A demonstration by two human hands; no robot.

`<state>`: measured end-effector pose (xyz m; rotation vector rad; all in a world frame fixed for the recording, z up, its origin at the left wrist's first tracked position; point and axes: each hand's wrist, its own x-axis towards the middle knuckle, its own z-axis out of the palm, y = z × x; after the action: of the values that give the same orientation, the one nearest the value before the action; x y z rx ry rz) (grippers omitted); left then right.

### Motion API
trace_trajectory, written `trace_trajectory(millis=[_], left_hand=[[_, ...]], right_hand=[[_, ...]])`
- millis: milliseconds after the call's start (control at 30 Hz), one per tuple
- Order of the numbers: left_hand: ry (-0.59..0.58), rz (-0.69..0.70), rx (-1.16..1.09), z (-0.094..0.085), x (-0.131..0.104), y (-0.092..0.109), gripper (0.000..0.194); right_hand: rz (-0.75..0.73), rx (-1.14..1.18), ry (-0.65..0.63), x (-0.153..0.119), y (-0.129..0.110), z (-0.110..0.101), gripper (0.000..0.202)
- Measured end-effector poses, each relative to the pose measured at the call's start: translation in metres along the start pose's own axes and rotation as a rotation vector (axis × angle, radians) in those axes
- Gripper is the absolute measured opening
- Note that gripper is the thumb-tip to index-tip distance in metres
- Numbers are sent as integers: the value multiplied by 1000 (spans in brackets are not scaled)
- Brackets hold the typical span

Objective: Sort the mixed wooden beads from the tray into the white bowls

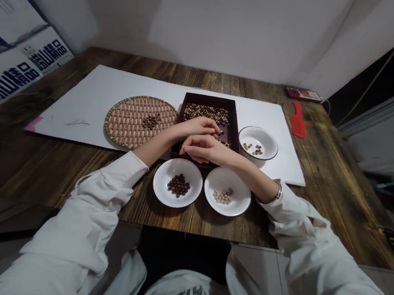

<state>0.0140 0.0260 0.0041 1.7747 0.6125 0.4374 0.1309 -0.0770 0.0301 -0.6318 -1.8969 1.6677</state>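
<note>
Both of my hands are over a dark red tray point(236, 128) of mixed brown, tan and white beads point(207, 112). My left hand point(199, 126) reaches in from the left, its fingers curled together with the tips down near the beads. In front of it, my right hand point(208, 149) crosses toward the left, fingers bent and closed over the tray's near part. Whatever either hand may hold is hidden or too small to make out. Below the hands stand a white bowl point(160, 187) of dark brown beads point(179, 185) and another white bowl point(238, 208) of pale beads point(223, 197).
A round woven tray point(124, 118) with a small heap of brownish beads point(151, 120) lies left. At right is a dark-rimmed white bowl point(268, 140) with a few tan beads. Beyond the white board point(92, 85) lie a red comb point(298, 119) and a phone-like device point(302, 94).
</note>
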Motion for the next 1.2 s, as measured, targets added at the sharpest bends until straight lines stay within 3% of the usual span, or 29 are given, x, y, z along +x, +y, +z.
trace_trajectory(millis=[267,933,1200], left_hand=[[-44,-32,-219,3,-5,6,15],[-87,73,-334,7,-12,24,40],[-34,122,-408,6,-12,23,44]], right_hand=[[31,2,23,-1,-4,2,22],[39,37,47,1,1,0,28],[10,34,183,4,1,2,21]])
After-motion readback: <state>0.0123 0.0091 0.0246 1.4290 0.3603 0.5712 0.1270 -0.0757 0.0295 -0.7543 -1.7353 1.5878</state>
